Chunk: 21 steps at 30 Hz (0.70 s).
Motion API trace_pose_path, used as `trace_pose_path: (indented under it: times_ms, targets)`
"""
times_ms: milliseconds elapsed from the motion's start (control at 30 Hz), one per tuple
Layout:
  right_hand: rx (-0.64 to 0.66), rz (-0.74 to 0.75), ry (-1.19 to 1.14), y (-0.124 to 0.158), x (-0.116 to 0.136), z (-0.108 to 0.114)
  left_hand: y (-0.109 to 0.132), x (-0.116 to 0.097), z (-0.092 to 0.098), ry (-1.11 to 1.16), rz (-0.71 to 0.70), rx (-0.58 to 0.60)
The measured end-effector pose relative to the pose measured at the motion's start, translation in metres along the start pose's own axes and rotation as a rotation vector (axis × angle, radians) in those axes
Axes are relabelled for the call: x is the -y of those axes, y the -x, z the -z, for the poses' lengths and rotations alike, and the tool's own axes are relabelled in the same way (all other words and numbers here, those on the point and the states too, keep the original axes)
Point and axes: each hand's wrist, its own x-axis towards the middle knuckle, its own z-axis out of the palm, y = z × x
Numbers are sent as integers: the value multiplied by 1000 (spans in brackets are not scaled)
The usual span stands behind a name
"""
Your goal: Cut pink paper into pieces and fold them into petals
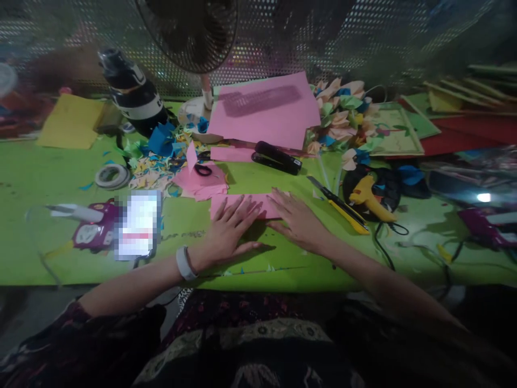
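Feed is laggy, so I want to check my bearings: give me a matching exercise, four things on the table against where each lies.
1 stapler
2 tape roll
3 glue gun
4 folded pink paper

a under the left hand and the right hand
b right of the yellow knife
c left of the paper scraps
d just below the big pink sheet

Pairs: 1-d, 2-c, 3-b, 4-a.

Pink paper strip [232, 203]: matt, smooth. Tabletop [283, 258]: green, smooth, slight sheen. Stapler [277, 157]: glossy black plastic. Glue gun [369, 196]: yellow plastic, semi-gloss. Utility knife [339, 205]: yellow-black plastic body, metal blade. Back panel [363, 32]: perforated metal. Scraps [151, 172]: matt paper.
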Motion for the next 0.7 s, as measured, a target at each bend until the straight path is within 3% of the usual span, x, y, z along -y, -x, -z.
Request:
trace_pose_path:
  times_ms: [200, 300, 333, 433, 533, 600, 700]
  targets:
    - [-212, -217, -113, -6, -9, 8, -8, 28, 21, 83, 239, -208]
    - [-331, -222, -214, -5, -11, 16, -9, 43, 43, 175, 308, -198]
    - [-333, -186, -263, -4, -11, 20, -8, 45, 50, 234, 285, -140]
    - [-199, -6, -425, 1, -11, 32, -7, 44, 67, 447, 155, 87]
    - [-23, 129, -526, 7, -12, 38, -5, 38, 70, 594, 83, 260]
    - [47, 141, -551, 11, -11, 36, -3, 35, 68, 627, 71, 293]
    - [70, 65, -561, 16, -9, 31, 4, 35, 63, 597, 118, 250]
